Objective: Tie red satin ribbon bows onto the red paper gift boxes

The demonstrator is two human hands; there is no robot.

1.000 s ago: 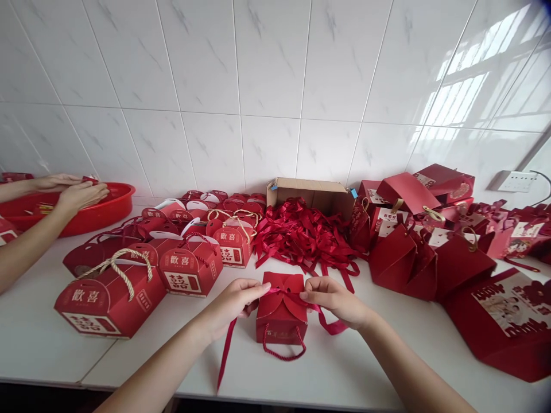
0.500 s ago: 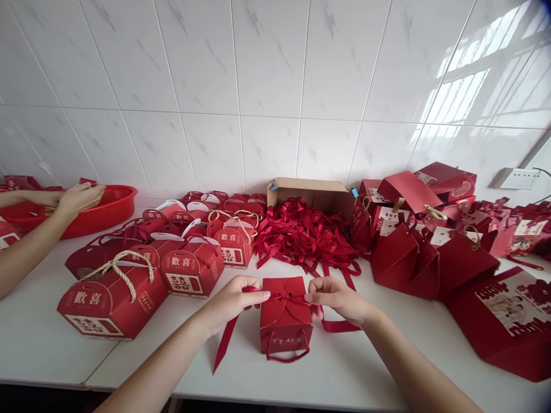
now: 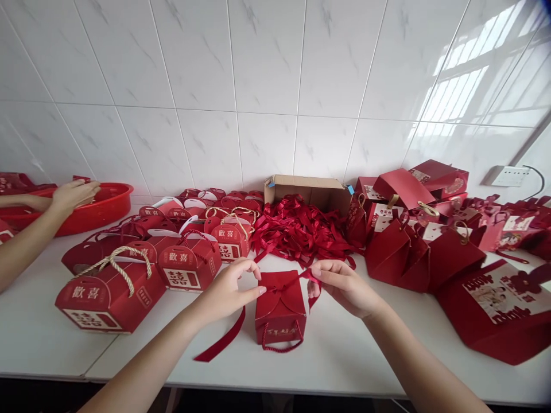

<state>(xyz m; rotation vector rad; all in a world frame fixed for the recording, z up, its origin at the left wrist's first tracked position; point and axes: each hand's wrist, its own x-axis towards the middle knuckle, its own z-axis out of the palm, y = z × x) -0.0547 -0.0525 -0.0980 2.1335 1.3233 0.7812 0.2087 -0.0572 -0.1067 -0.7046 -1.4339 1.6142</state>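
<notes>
A small red gift box (image 3: 280, 312) with a rope handle on its near side stands in front of me. A red ribbon (image 3: 221, 339) crosses its folded top and is knotted in the middle. My right hand (image 3: 340, 284) pinches one ribbon end between thumb and fingers, just off the box's upper right corner. My left hand (image 3: 230, 291) is at the box's left edge, thumb and forefinger apart, with nothing visible between them. From that side the ribbon's other tail hangs loose and curves down onto the table.
Behind the box, red ribbons (image 3: 301, 232) spill from a cardboard carton (image 3: 307, 182). Red handled boxes (image 3: 109, 295) crowd the left, and larger red boxes (image 3: 495, 310) the right. At far left, another person's hand (image 3: 73, 195) is over a red plastic basket (image 3: 116, 203).
My left hand has let go of its ribbon tail and opened. My right hand has lifted its ribbon end slightly up from the knot. The left tail has swung outward onto the table.
</notes>
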